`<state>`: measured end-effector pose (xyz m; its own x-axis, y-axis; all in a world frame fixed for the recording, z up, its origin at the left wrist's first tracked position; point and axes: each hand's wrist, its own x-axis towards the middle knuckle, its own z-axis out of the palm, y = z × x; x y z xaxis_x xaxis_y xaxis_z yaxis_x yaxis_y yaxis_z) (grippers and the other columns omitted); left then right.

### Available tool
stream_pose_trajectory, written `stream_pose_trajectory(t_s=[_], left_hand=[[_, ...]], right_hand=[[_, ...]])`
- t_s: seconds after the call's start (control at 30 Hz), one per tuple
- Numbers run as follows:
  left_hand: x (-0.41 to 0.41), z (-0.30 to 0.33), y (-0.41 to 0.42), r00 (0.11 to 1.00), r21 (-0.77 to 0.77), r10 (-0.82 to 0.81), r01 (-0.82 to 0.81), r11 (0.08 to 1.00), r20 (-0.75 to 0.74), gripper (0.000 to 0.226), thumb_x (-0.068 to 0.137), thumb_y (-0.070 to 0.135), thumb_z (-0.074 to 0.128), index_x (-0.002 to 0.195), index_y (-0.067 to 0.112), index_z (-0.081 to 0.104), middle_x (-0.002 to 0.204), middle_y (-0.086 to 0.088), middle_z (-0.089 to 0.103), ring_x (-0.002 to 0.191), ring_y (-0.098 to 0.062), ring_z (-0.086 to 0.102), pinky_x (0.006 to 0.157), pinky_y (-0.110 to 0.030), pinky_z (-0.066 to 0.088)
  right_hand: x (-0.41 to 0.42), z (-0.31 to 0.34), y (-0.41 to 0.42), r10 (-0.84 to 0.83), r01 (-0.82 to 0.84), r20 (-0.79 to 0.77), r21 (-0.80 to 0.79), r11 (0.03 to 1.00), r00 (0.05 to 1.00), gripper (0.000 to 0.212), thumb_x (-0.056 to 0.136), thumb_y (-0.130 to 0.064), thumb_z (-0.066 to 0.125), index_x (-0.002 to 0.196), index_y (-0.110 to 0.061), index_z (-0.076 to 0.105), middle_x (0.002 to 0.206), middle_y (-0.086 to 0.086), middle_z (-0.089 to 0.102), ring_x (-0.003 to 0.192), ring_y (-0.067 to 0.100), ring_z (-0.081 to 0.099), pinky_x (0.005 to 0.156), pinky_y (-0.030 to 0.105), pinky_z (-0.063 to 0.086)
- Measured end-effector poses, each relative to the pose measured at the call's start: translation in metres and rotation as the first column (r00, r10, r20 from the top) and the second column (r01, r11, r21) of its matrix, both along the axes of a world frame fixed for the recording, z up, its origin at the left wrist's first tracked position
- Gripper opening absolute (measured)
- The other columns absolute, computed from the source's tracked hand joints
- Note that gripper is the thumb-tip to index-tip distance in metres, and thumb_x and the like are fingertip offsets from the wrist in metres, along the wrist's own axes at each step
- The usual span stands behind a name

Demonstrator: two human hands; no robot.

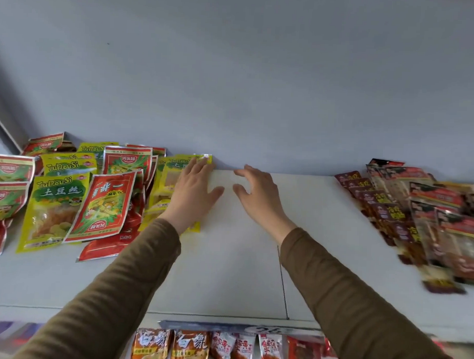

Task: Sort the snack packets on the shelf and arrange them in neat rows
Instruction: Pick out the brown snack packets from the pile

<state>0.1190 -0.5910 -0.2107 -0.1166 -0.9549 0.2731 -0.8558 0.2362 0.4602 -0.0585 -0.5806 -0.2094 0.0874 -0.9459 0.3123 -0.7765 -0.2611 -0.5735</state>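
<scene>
On the white shelf (243, 273), a loose heap of yellow-green packets (55, 208) and red packets (106, 207) covers the left side. My left hand (195, 194) lies flat, fingers spread, on a small stack of yellow packets (168, 182) at the heap's right edge, against the back wall. My right hand (257, 193) hovers just right of it over bare shelf, fingers curled and apart, holding nothing. Dark brown and red packets (428, 218) lie overlapped at the right side.
A grey back wall (247, 85) rises behind the shelf. A seam (283, 283) runs front to back across the shelf under my right forearm. Below the front edge, a lower shelf holds orange and white packets (224, 348) and a price strip (225, 327).
</scene>
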Motion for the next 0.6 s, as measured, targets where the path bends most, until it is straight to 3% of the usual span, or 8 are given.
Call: stream_pose_trajectory(t_s=[0.07, 0.17, 0.33, 0.6], left_hand=[[-0.023, -0.001, 0.004, 0.999, 0.000, -0.039, 0.039, 0.999, 0.034, 0.066, 0.097, 0.038, 0.066, 0.154, 0.012, 0.043, 0.167, -0.011, 0.030, 0.158, -0.030, 0.013, 0.127, -0.039, 0.011], [-0.065, -0.002, 0.011, 0.996, 0.009, -0.079, 0.079, 0.997, 0.048, 0.064, 0.096, 0.038, 0.067, 0.153, 0.017, 0.045, 0.167, -0.010, 0.029, 0.158, -0.029, 0.011, 0.126, -0.039, 0.010], [-0.159, 0.000, 0.029, 0.991, 0.008, -0.130, 0.130, 0.991, 0.035, 0.061, 0.095, 0.037, 0.069, 0.150, 0.020, 0.049, 0.166, -0.008, 0.032, 0.158, -0.028, 0.012, 0.127, -0.041, 0.014], [-0.302, 0.004, 0.060, 0.986, 0.069, -0.167, 0.168, 0.983, -0.017, 0.061, 0.098, 0.041, 0.065, 0.153, 0.025, 0.045, 0.167, -0.003, 0.030, 0.158, -0.023, 0.010, 0.127, -0.042, 0.013]], right_hand=[[-0.027, 0.003, 0.010, -0.023, 0.019, -0.069, -0.053, 0.998, 0.997, 0.037, 0.095, -0.028, 0.064, 0.131, -0.019, 0.064, 0.140, -0.001, 0.060, 0.130, 0.024, 0.050, 0.105, 0.033, 0.035], [-0.070, 0.007, 0.025, -0.055, 0.049, -0.136, -0.048, 0.998, 0.989, 0.038, 0.097, -0.032, 0.062, 0.133, -0.022, 0.063, 0.141, -0.003, 0.058, 0.132, 0.023, 0.049, 0.110, 0.039, 0.036], [-0.165, 0.008, 0.050, -0.080, 0.069, -0.243, -0.052, 0.996, 0.967, 0.038, 0.100, -0.037, 0.056, 0.137, -0.026, 0.058, 0.148, -0.005, 0.052, 0.141, 0.021, 0.040, 0.117, 0.051, 0.027], [-0.314, 0.011, 0.074, -0.058, 0.044, -0.279, -0.057, 0.997, 0.959, 0.037, 0.101, -0.040, 0.055, 0.134, -0.025, 0.060, 0.141, -0.006, 0.056, 0.135, 0.020, 0.045, 0.115, 0.044, 0.027]])
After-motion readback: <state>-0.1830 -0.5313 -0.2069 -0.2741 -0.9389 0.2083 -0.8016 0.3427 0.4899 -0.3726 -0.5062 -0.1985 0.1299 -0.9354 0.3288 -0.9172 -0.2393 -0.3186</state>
